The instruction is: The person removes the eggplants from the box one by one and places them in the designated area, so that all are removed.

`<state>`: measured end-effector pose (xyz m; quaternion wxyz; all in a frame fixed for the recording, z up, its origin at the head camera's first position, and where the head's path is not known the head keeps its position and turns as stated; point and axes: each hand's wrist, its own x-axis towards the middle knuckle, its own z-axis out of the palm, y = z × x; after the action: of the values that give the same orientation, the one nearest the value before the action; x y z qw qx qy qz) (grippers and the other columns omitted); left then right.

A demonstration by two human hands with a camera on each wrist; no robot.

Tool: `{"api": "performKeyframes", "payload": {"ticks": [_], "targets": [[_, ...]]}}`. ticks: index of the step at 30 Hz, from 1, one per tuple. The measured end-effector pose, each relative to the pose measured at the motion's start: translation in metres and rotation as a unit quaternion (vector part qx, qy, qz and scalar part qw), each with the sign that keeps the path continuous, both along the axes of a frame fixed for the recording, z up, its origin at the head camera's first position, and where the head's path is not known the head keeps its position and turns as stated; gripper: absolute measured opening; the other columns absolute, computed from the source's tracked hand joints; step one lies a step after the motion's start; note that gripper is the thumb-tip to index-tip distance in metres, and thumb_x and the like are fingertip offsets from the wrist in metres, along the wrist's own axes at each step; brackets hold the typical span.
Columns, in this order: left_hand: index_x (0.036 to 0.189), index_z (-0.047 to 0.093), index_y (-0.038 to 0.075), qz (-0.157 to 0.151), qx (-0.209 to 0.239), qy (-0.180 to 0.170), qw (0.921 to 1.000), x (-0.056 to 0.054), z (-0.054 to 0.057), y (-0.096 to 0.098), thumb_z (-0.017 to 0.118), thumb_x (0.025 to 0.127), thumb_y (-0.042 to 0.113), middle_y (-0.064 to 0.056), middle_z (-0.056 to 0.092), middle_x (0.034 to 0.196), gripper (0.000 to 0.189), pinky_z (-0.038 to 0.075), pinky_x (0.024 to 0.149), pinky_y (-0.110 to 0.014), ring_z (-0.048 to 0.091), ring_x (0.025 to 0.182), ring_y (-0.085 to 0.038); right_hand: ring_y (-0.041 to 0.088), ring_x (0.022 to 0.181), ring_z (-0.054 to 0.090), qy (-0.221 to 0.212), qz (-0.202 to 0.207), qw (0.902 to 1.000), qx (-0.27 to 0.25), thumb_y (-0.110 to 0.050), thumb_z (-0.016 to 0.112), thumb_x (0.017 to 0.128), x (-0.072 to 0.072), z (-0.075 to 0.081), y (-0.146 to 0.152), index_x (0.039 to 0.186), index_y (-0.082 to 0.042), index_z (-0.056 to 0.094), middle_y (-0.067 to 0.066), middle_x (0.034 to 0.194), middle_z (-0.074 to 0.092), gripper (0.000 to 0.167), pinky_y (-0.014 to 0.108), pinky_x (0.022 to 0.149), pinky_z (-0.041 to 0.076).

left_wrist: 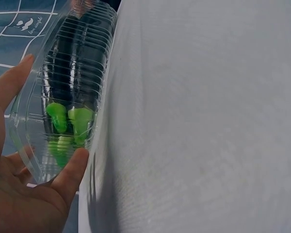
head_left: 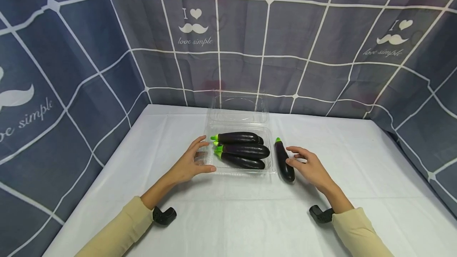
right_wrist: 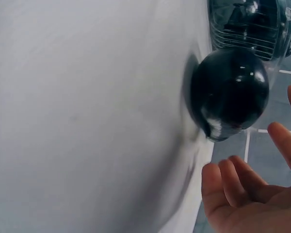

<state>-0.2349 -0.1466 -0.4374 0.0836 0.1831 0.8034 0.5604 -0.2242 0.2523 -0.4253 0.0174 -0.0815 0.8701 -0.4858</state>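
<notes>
A clear plastic clamshell box (head_left: 271,165) sits at the middle of the table, holding several dark eggplants (head_left: 246,150) with green stems pointing left. My left hand (head_left: 192,163) is at its left end, thumb and fingers spread, fingertips right at the box wall. In the left wrist view the thumb overlaps the lower corner near the green stems (left_wrist: 80,121). Another eggplant (head_left: 283,162) lies outside, just right of the box. Beside it hovers my right hand (head_left: 308,165), fingers loosely bent; the right wrist view shows a gap between these fingers (right_wrist: 223,187) and the eggplant's rounded end (right_wrist: 230,92).
The box's transparent lid (head_left: 237,110) stands open toward the back. A white cloth (head_left: 228,221) covers the table. Grey curtains (head_left: 235,31) with white grid lines rise behind and at both sides. A black wrist device (head_left: 164,215) shows at each sleeve.
</notes>
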Motion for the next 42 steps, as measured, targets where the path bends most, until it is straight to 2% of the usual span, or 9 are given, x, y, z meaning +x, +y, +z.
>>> {"api": "performKeyframes", "payload": {"ticks": [3,5,10,16,20,24,30,36,42], "targets": [[0.15,0.033,0.0,0.0,-0.002,0.002,1.0,0.0,0.0,0.0,0.085,0.079,0.025,-0.004,0.009,0.163,0.091,0.039,0.105,-0.054,0.036,0.136,-0.043,0.041,0.13,0.041,0.0,-0.013,0.9999,-0.008,-0.019,0.066,0.095,0.0,0.004,-0.002,0.138,-0.002,0.055,0.021,0.143,0.046,0.047,0.055,0.102,0.038],[0.15,0.033,0.0,-0.001,-0.002,0.003,1.0,-0.001,0.0,0.001,0.085,0.08,0.024,-0.005,0.009,0.163,0.091,0.04,0.105,-0.054,0.036,0.136,-0.043,0.041,0.128,0.044,0.0,-0.018,0.9998,-0.009,-0.019,0.066,0.095,0.0,0.007,-0.004,0.138,-0.003,0.055,0.02,0.144,0.044,0.047,0.054,0.1,0.04],[0.15,0.032,0.0,-0.003,-0.004,0.004,1.0,0.0,0.0,0.0,0.085,0.08,0.026,-0.005,0.008,0.163,0.092,0.04,0.104,-0.054,0.035,0.136,-0.043,0.045,0.126,0.046,0.01,-0.011,0.9996,-0.023,-0.019,0.068,0.094,0.002,0.016,-0.012,0.136,-0.006,0.057,0.016,0.145,0.044,0.046,0.052,0.096,0.044],[0.149,0.033,-0.001,0.0,-0.003,0.006,1.0,0.0,0.001,-0.002,0.085,0.08,0.026,-0.006,0.008,0.163,0.091,0.04,0.104,-0.055,0.034,0.136,-0.045,0.04,0.13,0.041,0.032,0.038,0.997,-0.06,-0.016,0.069,0.093,0.001,0.028,-0.025,0.132,-0.006,0.061,0.012,0.141,0.049,0.041,0.052,0.1,0.042],[0.149,0.033,-0.001,-0.001,-0.002,0.004,1.0,0.0,0.001,-0.002,0.085,0.08,0.026,-0.003,0.009,0.163,0.091,0.041,0.104,-0.055,0.035,0.136,-0.044,0.035,0.12,0.047,0.061,0.068,0.9931,-0.072,-0.01,0.07,0.092,0.0,0.033,-0.034,0.126,-0.005,0.064,0.011,0.131,0.056,0.035,0.051,0.105,0.039],[0.149,0.033,-0.001,-0.002,-0.004,0.003,1.0,0.0,0.0,-0.001,0.085,0.08,0.025,0.0,0.009,0.163,0.091,0.04,0.104,-0.054,0.035,0.136,-0.043,0.03,0.111,0.048,0.075,0.095,0.9903,-0.067,-0.007,0.07,0.091,-0.002,0.038,-0.042,0.125,-0.007,0.065,0.01,0.125,0.057,0.034,0.051,0.107,0.037],[0.149,0.034,-0.001,0.003,-0.011,0.007,0.9999,-0.001,0.0,-0.001,0.085,0.08,0.025,-0.005,0.008,0.163,0.09,0.041,0.104,-0.054,0.035,0.136,-0.043,0.034,0.125,0.048,0.072,0.125,0.9882,-0.051,-0.011,0.071,0.092,-0.01,0.044,-0.058,0.127,-0.003,0.063,0.008,0.131,0.057,0.037,0.054,0.106,0.037],[0.148,0.034,-0.002,-0.003,-0.007,0.012,0.9999,-0.001,0.002,-0.001,0.084,0.081,0.025,-0.007,0.008,0.163,0.088,0.041,0.103,-0.054,0.035,0.136,-0.045,0.034,0.126,0.048,0.057,0.135,0.9883,-0.042,-0.016,0.071,0.092,-0.017,0.046,-0.073,0.128,-0.003,0.063,0.008,0.133,0.057,0.039,0.053,0.105,0.038],[0.149,0.033,-0.001,0.001,-0.004,0.001,1.0,-0.001,0.001,0.001,0.085,0.08,0.025,-0.004,0.008,0.163,0.091,0.041,0.104,-0.053,0.036,0.136,-0.042,0.029,0.127,0.048,0.043,0.145,0.9879,-0.033,-0.018,0.071,0.091,-0.021,0.047,-0.086,0.129,-0.005,0.063,0.005,0.134,0.057,0.041,0.052,0.104,0.038]]}}
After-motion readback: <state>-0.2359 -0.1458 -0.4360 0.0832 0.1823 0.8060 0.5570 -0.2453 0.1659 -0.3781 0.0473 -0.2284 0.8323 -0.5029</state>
